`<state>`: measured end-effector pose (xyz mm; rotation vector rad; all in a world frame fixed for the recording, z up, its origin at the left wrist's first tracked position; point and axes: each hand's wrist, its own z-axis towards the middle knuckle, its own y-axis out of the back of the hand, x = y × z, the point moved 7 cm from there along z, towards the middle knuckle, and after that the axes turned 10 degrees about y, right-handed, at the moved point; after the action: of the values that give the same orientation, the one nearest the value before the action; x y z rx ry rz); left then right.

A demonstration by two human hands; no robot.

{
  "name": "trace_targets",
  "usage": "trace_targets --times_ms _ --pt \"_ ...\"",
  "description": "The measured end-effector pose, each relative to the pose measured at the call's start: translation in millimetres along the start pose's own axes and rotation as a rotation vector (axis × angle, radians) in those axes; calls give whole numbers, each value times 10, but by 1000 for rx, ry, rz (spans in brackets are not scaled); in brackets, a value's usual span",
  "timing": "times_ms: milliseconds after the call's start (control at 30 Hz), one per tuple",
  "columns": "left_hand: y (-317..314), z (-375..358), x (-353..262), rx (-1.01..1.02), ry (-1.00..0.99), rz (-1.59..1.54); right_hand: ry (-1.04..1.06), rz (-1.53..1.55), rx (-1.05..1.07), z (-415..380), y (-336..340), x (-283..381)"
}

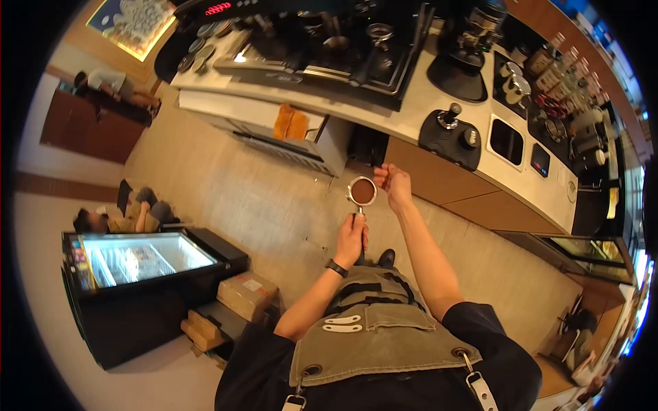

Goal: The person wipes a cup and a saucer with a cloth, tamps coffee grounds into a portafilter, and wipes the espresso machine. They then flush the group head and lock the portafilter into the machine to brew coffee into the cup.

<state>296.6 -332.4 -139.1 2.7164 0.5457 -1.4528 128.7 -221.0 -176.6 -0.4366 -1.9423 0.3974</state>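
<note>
Head view: left fingers (364, 237) close round the portafilter (362, 191); right fingers (382, 178), apparently empty, half-curl beside it.

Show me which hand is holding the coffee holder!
The left hand, with the black wristband, grips the coffee holder; the right hand is just beside it.

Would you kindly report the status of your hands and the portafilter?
Left hand gripping portafilter. Right hand beside it, loosely curled. Coffee grounds inside portafilter. Nothing visibly obstructing.

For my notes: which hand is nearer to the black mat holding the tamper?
Right. The right hand is short of the mat, not touching; the left hand, gripping the portafilter, is farther back.
</note>
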Motion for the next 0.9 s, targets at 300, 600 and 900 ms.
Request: trace_targets --times_ms 300,600,900 --pt "1234 -223 -711 -34 -133 -229 222 -328 504 -723 -1736 -93" --pt "3011 101 -1548 -98 -180 -37 462 -484 587 -782 -3460 -702" --pt "3905 672 -2187 -67 -217 70 862 -733 422 -554 -5072 -592"
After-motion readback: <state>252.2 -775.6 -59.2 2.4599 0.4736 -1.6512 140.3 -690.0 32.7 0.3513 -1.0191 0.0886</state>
